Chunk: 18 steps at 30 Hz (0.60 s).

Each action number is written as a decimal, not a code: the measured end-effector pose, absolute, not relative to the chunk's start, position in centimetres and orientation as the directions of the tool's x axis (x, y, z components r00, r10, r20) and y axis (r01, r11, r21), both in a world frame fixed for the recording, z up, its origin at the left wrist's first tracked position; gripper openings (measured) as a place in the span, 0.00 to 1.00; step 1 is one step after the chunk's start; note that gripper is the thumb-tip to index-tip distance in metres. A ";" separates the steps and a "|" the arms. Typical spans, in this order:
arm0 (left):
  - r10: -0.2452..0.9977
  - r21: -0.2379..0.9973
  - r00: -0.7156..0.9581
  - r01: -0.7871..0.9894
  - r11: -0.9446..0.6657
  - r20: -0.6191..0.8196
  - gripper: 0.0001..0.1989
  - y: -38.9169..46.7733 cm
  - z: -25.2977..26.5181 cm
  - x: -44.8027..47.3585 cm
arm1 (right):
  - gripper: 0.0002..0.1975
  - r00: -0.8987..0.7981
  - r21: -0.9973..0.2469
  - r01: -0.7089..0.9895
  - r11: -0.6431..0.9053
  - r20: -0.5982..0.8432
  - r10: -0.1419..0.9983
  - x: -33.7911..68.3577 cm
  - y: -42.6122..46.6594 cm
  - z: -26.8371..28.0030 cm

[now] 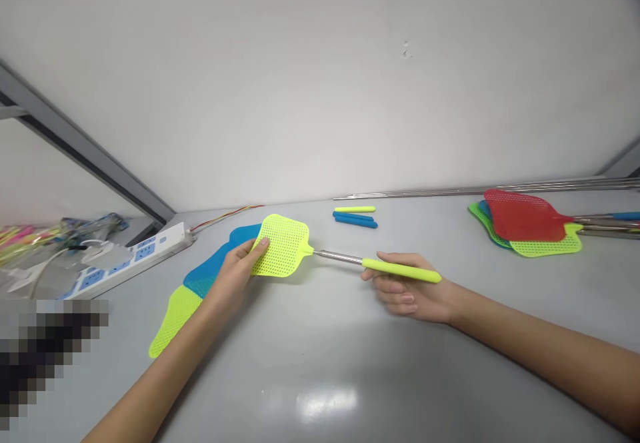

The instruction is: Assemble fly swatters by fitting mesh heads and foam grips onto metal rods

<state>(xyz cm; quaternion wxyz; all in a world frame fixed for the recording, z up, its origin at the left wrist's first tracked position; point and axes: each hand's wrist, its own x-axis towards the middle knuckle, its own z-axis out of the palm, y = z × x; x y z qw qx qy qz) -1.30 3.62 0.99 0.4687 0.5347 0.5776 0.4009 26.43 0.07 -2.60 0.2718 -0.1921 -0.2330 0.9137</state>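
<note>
A yellow-green perforated fly swatter (283, 246) is held level above the table between my two hands. My left hand (240, 266) pinches the left edge of its flat head, thumb on top. The head's narrow neck meets a thin metal rod (343, 257), which runs into a yellow-green grip (405, 270). My right hand (403, 288) holds that grip, with fingers curled below it and the thumb behind. Under and beside my left forearm lie blue swatter heads (213, 268) and a yellow-green swatter head (173, 320), partly covered by the hand and arm.
Loose blue grips (355, 218) and a yellow-green grip (355, 209) lie near the wall. Long metal rods (450, 192) run along it. At right, several swatters are stacked, a red one (525, 216) on top. A white power strip (145, 253) with plugs and cables sits left.
</note>
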 end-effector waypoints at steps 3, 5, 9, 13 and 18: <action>0.958 0.960 0.128 0.155 0.235 -0.255 0.16 3.4 1.9 -1.1 | 0.16 -0.716 -0.504 -0.529 -0.682 -0.166 0.678 26.3 0.0 -2.7; 0.907 0.935 0.228 0.115 0.335 -0.353 0.15 3.2 2.3 -1.0 | 0.17 -0.678 -0.476 -0.590 -0.653 -0.147 0.720 26.3 0.0 -2.7; 0.787 0.876 0.396 0.112 0.470 -0.473 0.11 2.7 2.5 -1.1 | 0.19 -0.632 -0.423 -0.663 -0.617 -0.126 0.765 26.2 0.2 -2.8; 0.733 0.874 0.497 0.125 0.469 -0.465 0.14 2.2 2.4 -1.0 | 0.18 -0.615 -0.388 -0.702 -0.598 -0.093 0.783 26.2 0.6 -3.1; 0.723 0.874 0.537 0.056 0.484 -0.435 0.16 1.8 2.0 -0.1 | 0.14 -0.629 -0.406 -0.686 -0.604 -0.087 0.773 26.2 0.9 -3.3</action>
